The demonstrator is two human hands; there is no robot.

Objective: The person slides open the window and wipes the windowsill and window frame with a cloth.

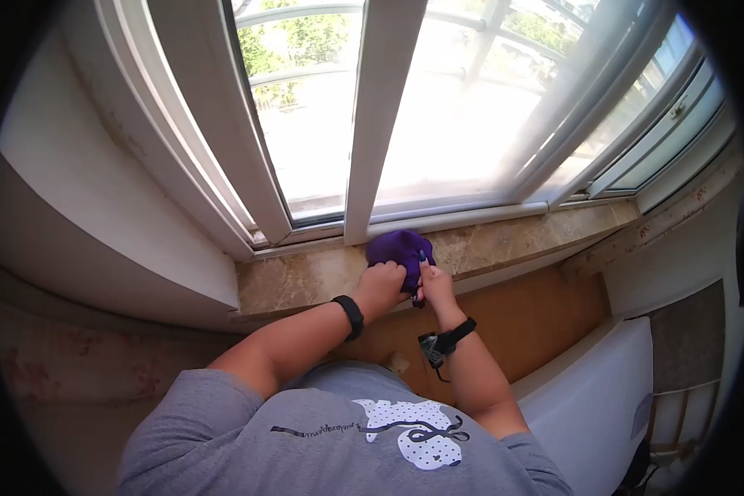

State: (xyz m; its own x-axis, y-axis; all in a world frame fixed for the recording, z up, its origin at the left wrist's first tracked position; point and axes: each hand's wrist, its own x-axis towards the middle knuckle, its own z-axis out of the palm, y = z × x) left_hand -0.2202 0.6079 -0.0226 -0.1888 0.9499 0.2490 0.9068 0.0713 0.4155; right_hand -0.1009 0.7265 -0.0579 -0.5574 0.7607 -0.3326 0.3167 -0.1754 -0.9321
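Observation:
A bunched purple cloth point(398, 248) lies at the window side of the marble sill, and part of it hangs over the front edge. My left hand point(382, 289) is closed on its near left side, knuckles up. On the right side of the cloth my right hand point(434, 285) pinches a fold, with the thumb on top showing a dark blue nail. Both hands are close together, just above the sill's front edge. The fingers under the cloth are mostly hidden.
The marble sill point(298, 277) runs below a white-framed window point(380, 124). A sheer curtain point(128, 207) or pale wall surface curves at the left. Below lies an orange-brown floor point(512, 318). A white padded surface point(591, 405) stands at the lower right.

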